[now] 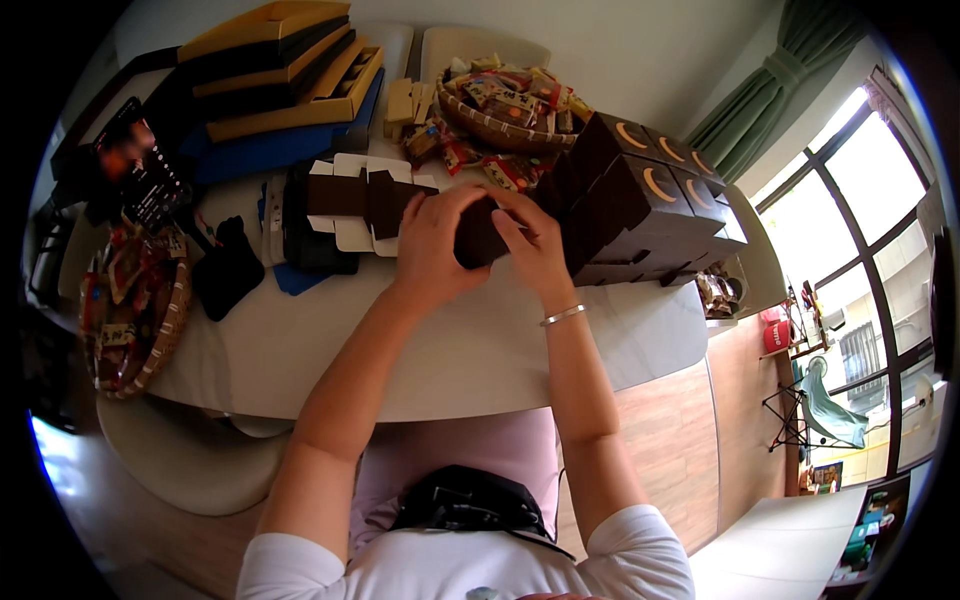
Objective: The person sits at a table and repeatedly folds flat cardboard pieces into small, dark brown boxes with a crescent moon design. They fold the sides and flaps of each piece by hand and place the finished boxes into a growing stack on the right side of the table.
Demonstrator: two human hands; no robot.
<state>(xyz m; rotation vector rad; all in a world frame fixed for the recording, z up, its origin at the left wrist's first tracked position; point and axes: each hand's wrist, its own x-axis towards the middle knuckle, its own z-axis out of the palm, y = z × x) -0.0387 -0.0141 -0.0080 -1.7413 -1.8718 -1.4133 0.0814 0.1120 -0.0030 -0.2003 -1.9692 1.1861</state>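
Note:
Over the middle of the table, a small dark brown box [478, 238] is held between both my hands. My left hand [437, 245] wraps its left side, thumb low and fingers over the top. At its right side, my right hand [536, 245] grips with bent fingers and thumb; a silver bangle circles that wrist. Just left of the box lie flat, unfolded brown and white cartons [350, 200]. To the right, dark brown boxes with gold crescents [650, 190] stand in a stack. The far side of the held box is hidden by my fingers.
Behind stands a woven basket of wrapped snacks [510, 105], with loose packets in front. A second snack basket [135, 310] is at the left edge, near a lit phone [140, 165] and a black pouch [228, 268]. Yellow and black trays [290, 75] are piled at back left.

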